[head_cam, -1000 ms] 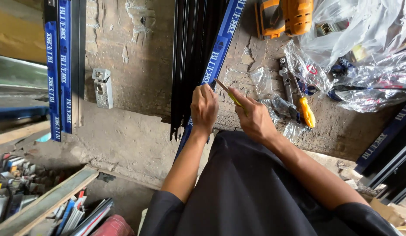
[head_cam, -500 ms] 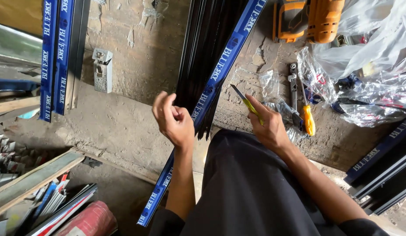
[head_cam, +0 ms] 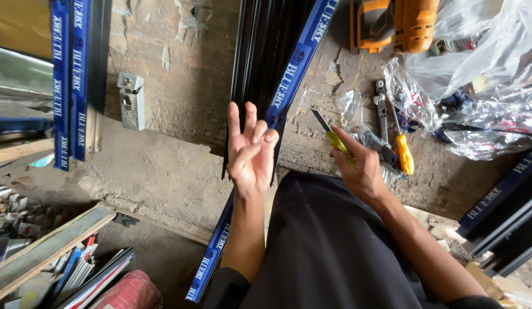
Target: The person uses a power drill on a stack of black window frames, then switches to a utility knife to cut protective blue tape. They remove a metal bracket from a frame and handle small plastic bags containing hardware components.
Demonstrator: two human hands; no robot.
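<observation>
The person's dark lap is filling the near edge of the view, and just beyond it the left hand (head_cam: 251,151) is hovering empty, fingers spread and half curled, in front of the blue-wrapped metal profile (head_cam: 277,109). Right of that profile, the right hand (head_cam: 360,169) is gripping a yellow utility knife (head_cam: 333,137), blade pointing toward it. The step in hand seems to be cutting the blue wrap; the next move likely calls for the free hand steadying the profile. Farther right, a yellow-handled tool (head_cam: 402,151) is lying among plastic bags (head_cam: 483,86), with an orange drill (head_cam: 397,23) beyond.
</observation>
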